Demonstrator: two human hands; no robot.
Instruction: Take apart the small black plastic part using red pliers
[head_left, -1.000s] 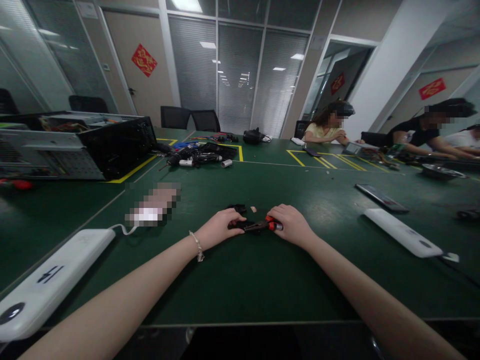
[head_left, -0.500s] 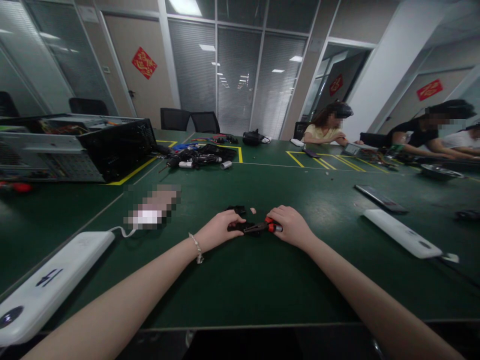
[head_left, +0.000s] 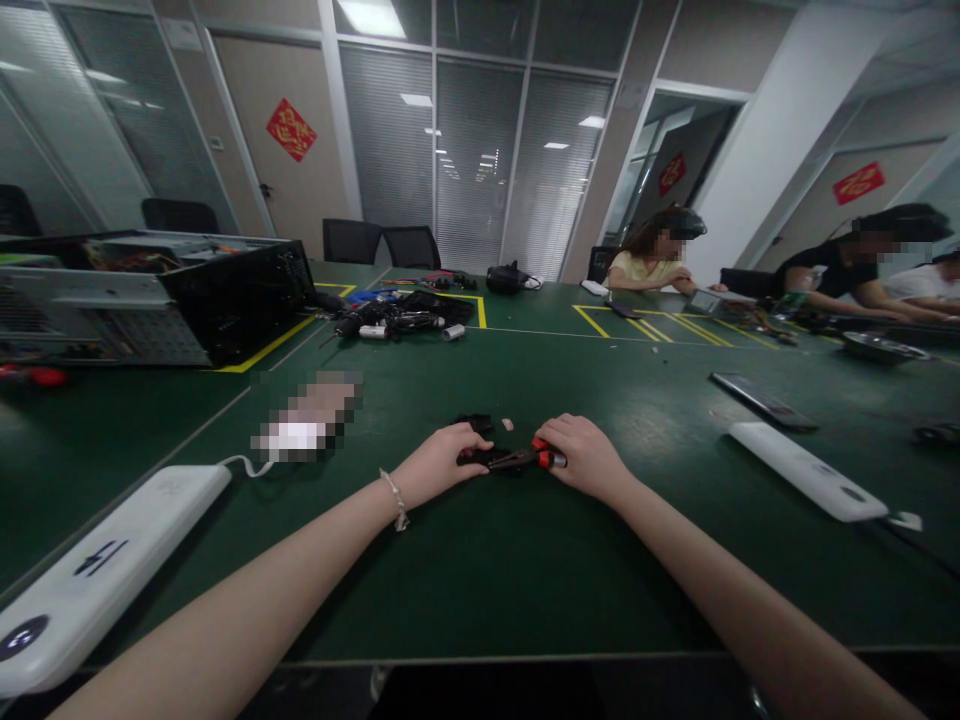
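My right hand [head_left: 579, 450] is closed around the red-and-black handles of a pair of pliers [head_left: 517, 459]. The jaws point left, toward my left hand [head_left: 448, 456]. That hand is closed, thumb and fingers pinching a small dark part [head_left: 472, 457] whose kind I cannot make out. The plier tips reach this part; whether they grip it is too small to tell. Just behind my left fingers lies another black piece [head_left: 475, 422] on the table. A small pinkish scrap [head_left: 508, 424] rests beyond the pliers, between my hands.
An opened computer case [head_left: 247, 300] stands at the left. A white power bank [head_left: 120, 565] is cabled to a blurred phone [head_left: 311, 415]; another power bank [head_left: 806, 470] and a dark phone [head_left: 761, 400] lie right. Tools and cables [head_left: 409, 312] are heaped behind. Several people sit at far right.
Both hands keep nearly the same place and hold. The whole view has shifted very slightly; the pliers still point at the dark part.
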